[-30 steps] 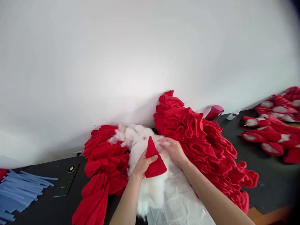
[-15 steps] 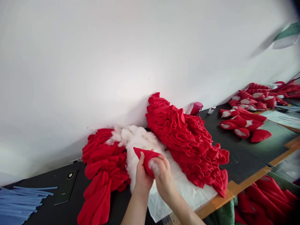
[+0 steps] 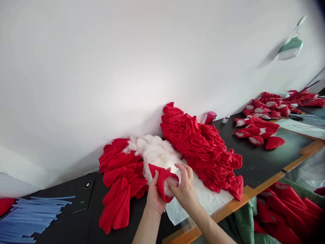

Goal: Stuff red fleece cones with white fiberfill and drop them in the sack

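A small pointed red fabric pouch (image 3: 160,178) is gripped in my left hand (image 3: 154,198), thumb on the near side, its tip toward the upper left. White stuffing shows inside its open end, which faces right. My right hand (image 3: 187,189) is at that opening, its thumb pressed in against the stuffing and its other fingers raised and apart. Behind the pouch lies a heap of loose white stuffing (image 3: 158,150). Flat red fabric pieces (image 3: 122,179) are piled to the left of it, and a taller heap of red pieces (image 3: 200,145) leans on the right.
A phone (image 3: 85,196) and blue strips (image 3: 43,217) lie on the black table at left. At right are stuffed red pieces (image 3: 261,130), striped ones (image 3: 269,105), a small bottle (image 3: 225,118) and a pink container (image 3: 210,117). A green bag (image 3: 245,217) holding red pieces hangs below the taped edge.
My right fingers have lifted and spread from the pouch's opening, while the thumb stays in it. The opening now shows wider, with stuffing inside. The view has shifted slightly.
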Demonstrator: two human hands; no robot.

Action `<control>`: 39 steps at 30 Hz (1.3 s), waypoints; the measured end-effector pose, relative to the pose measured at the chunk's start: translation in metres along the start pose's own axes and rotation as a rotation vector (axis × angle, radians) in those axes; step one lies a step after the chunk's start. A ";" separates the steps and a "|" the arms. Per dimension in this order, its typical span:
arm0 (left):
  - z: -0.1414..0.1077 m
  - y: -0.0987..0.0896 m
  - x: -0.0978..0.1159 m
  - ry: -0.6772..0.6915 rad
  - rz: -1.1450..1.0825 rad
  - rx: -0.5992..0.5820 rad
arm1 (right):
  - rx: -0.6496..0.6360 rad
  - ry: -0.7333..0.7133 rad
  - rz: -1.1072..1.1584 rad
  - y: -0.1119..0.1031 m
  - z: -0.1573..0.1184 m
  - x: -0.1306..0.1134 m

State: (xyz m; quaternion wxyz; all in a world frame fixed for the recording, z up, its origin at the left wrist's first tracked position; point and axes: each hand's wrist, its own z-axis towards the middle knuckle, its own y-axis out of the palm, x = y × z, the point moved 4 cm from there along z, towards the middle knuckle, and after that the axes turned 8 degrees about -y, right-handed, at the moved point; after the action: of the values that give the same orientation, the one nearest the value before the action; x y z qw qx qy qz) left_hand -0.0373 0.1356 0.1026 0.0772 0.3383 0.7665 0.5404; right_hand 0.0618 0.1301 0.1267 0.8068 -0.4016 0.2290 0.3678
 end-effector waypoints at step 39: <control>-0.039 -0.009 0.003 0.909 1.246 0.480 | 0.178 0.398 0.329 -0.013 -0.024 0.007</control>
State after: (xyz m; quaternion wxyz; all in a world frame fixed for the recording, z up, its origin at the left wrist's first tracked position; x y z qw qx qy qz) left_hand -0.0626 0.1054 0.1112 -0.6323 0.4578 0.4889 0.3894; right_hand 0.0749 0.1080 0.1148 0.7075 -0.3510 0.4766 0.3860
